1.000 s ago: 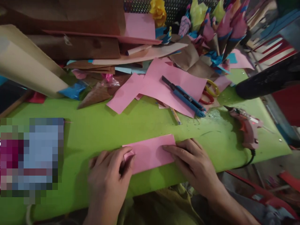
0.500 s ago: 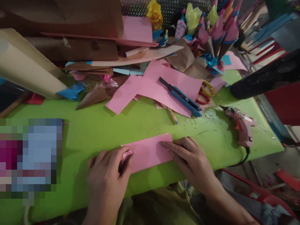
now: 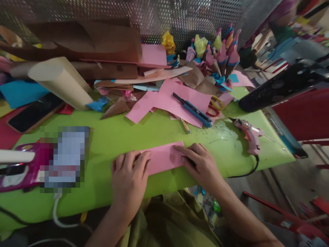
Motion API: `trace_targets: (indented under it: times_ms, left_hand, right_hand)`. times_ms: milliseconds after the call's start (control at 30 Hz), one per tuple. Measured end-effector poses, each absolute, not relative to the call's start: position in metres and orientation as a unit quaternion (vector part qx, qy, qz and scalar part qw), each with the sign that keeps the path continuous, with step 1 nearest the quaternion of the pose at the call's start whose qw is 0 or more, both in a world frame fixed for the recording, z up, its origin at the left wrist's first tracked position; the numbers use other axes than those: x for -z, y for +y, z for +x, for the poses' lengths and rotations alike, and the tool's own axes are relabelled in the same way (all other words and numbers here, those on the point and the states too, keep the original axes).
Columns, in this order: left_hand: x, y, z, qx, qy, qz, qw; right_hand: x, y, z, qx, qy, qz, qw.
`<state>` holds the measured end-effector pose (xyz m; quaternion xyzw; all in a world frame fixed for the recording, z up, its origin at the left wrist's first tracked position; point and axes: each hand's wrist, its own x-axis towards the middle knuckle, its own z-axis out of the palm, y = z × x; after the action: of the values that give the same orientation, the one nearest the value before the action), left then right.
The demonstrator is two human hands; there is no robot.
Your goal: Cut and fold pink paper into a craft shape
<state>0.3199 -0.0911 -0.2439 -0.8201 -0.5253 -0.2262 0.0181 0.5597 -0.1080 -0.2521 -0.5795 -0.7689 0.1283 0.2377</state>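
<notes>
A folded pink paper strip (image 3: 164, 157) lies near the front edge of the lime-green table (image 3: 108, 137). My left hand (image 3: 130, 180) rests flat on the strip's left end, fingers stretched out and pressing down. My right hand (image 3: 199, 164) lies on the strip's right end, fingers extended and pressing the paper. Neither hand grips anything.
Loose pink sheets (image 3: 180, 99) with a blue utility knife (image 3: 192, 110) lie behind, beside scissors (image 3: 214, 106) and a pencil (image 3: 185, 126). A pink glue gun (image 3: 249, 135) sits right. Rolled beige paper (image 3: 61, 82), brown sheets, paper cones (image 3: 223, 51) and a phone (image 3: 36, 112) crowd the back and left.
The view has pulled back and tilted up, showing more of the table. My left hand went from pinching the strip's left end to lying flat on it; the right hand stays pressed.
</notes>
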Motion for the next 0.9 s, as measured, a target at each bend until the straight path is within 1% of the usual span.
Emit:
trace_targets:
  times_ms: [67, 133, 233, 367, 467, 667, 800, 900]
  left_hand:
    - [0.249, -0.094, 0.32, 0.241, -0.48, -0.844, 0.001]
    - [0.254, -0.098, 0.321, 0.243, -0.429, -0.869, -0.043]
    - [0.256, -0.106, 0.323, 0.201, -0.398, -0.892, -0.071]
    - [0.253, -0.113, 0.324, 0.139, -0.366, -0.92, -0.027]
    - [0.256, -0.115, 0.322, 0.118, -0.361, -0.925, 0.006]
    - [0.265, -0.117, 0.321, 0.113, -0.369, -0.922, 0.012]
    - [0.265, -0.118, 0.321, 0.115, -0.373, -0.921, 0.011]
    - [0.265, -0.118, 0.322, 0.113, -0.377, -0.919, 0.015]
  right_hand:
    - [0.254, -0.108, 0.559, -0.124, -0.769, -0.58, 0.239]
    - [0.256, -0.108, 0.559, -0.122, -0.768, -0.58, 0.242]
    - [0.261, -0.109, 0.559, -0.123, -0.768, -0.577, 0.25]
    - [0.27, -0.105, 0.558, -0.111, -0.773, -0.566, 0.263]
    - [0.274, -0.103, 0.557, -0.093, -0.778, -0.56, 0.269]
    - [0.274, -0.102, 0.558, -0.062, -0.783, -0.563, 0.259]
    - [0.272, -0.101, 0.562, -0.077, -0.764, -0.566, 0.301]
    - [0.266, -0.108, 0.559, -0.026, -0.756, -0.561, 0.336]
